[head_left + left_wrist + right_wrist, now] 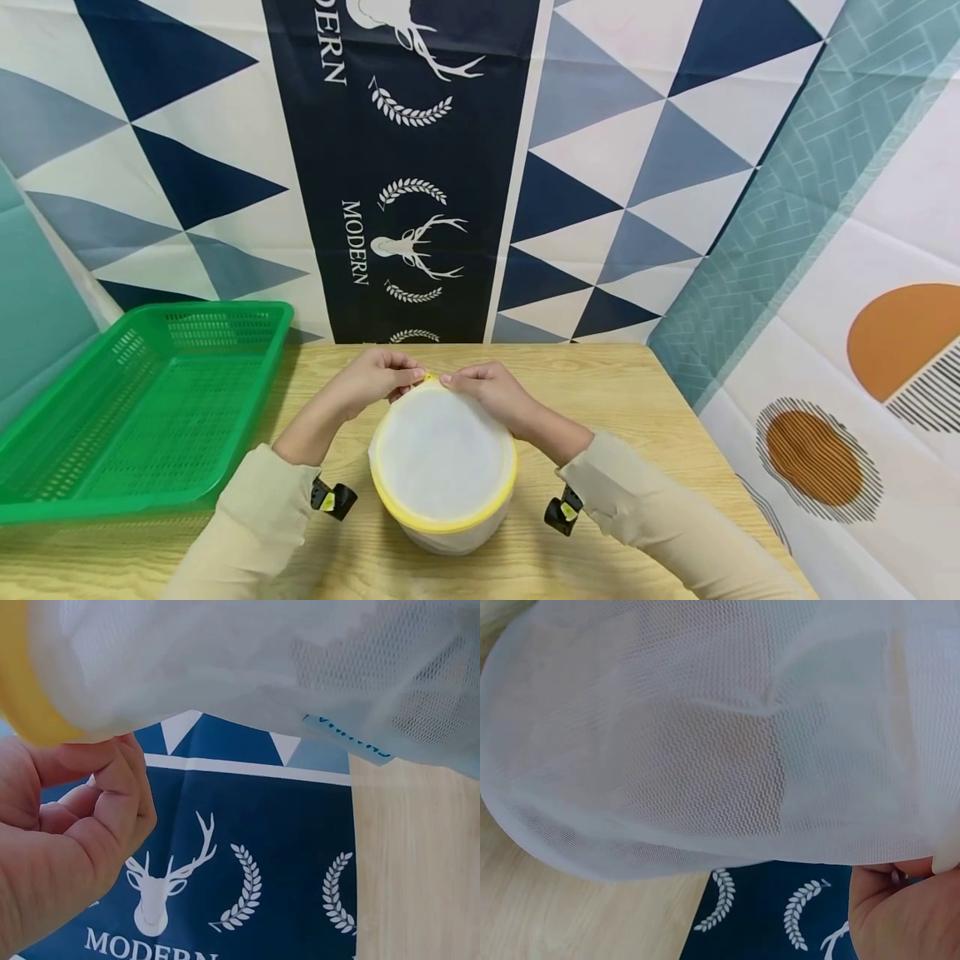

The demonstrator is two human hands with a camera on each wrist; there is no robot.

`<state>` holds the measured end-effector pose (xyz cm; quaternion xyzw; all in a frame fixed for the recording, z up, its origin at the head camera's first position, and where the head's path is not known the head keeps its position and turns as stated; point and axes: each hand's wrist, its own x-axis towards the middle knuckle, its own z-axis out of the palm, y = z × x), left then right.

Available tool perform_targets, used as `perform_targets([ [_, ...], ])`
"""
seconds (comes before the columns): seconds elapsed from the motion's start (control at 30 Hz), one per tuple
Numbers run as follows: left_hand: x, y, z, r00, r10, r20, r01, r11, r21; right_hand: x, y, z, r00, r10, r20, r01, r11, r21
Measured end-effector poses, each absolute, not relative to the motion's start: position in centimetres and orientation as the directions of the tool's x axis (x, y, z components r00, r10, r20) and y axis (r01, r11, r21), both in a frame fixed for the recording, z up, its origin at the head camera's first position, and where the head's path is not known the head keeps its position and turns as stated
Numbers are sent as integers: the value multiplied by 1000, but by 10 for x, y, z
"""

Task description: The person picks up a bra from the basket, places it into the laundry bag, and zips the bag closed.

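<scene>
A round white mesh laundry bag [446,454] with yellow trim [438,527] around its top stands on the wooden table. At the far side of the rim, my left hand [380,377] pinches the edge beside a small yellow tab [429,377]. My right hand [497,392] grips the rim just right of that tab, thumb on top. In the left wrist view the fingers of the left hand [90,802] curl under the yellow band, and a blue-lettered label [349,740] shows on the bag's side. Fine mesh [705,765] fills most of the right wrist view.
A green plastic basket [258,392] with perforated walls sits on the table to the left. Behind the table [600,392] hangs a patterned cloth [420,150] with triangles and deer heads. More printed cloth [840,333] covers the right side.
</scene>
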<state>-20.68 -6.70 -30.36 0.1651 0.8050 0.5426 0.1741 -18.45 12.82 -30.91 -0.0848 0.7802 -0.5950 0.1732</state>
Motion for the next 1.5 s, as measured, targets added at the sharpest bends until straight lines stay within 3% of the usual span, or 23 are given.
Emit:
perform_targets([
  [0.2, -211, -62, -298, -889, 438, -136, 83, 444, 892, -179, 127, -307, -944, -275, -181, 111, 251, -962],
  [0.6, -211, -59, -294, -880, 453, -142, 109, 485, 868, -157, 125, -288, -963, -218, -159, 99, 265, -959],
  [1.33, -208, -57, -299, -895, 431, -114, 106, 453, 885, -166, 134, -307, -969, -202, -142, 89, 254, -963],
  [1.5, -208, -56, -302, -891, 444, -92, 119, 424, 898, -172, 139, -315, -977, -196, -86, 9, 362, -932],
])
